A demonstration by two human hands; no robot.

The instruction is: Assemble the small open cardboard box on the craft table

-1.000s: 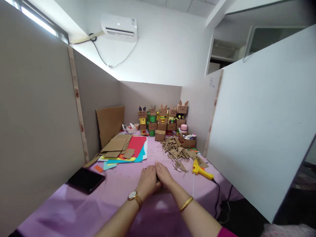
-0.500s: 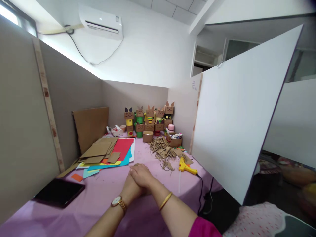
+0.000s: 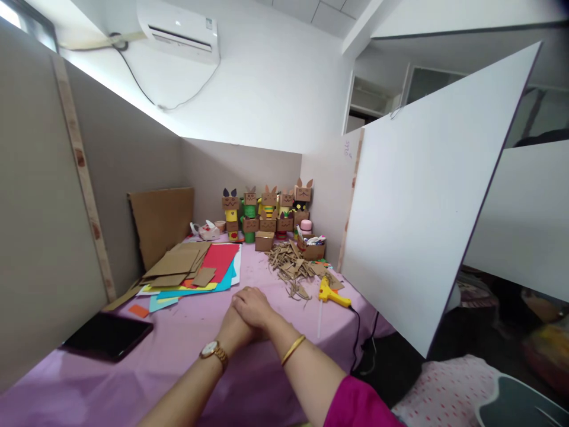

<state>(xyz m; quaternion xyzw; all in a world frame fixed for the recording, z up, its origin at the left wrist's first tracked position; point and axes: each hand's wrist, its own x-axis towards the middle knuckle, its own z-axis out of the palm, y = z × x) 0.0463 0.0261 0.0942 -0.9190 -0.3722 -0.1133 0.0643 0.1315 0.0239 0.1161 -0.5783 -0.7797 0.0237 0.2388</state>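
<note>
My hands rest together on the purple tablecloth [image 3: 178, 362] near the middle of the table. My right hand [image 3: 252, 303], with a gold bangle on its wrist, lies folded over my left hand [image 3: 232, 333], which wears a gold watch. Both hands are closed, and whatever may be inside them is hidden. A stack of coloured paper and cardboard pieces [image 3: 208, 267] lies just beyond them to the left. To the right, past the hands, are a heap of cardboard scraps [image 3: 291, 267] and a yellow glue gun [image 3: 331, 293].
A dark tablet [image 3: 106, 335] lies at the left by the grey partition. Several cardboard box figures [image 3: 267, 210] and a small supply box [image 3: 313, 249] stand at the back. A cardboard sheet [image 3: 160, 222] leans at back left. A white partition [image 3: 413, 207] bounds the right side.
My hands went from lying side by side to clasped, the right over the left. The view has turned to the right, so everything on the table has shifted left in the picture.
</note>
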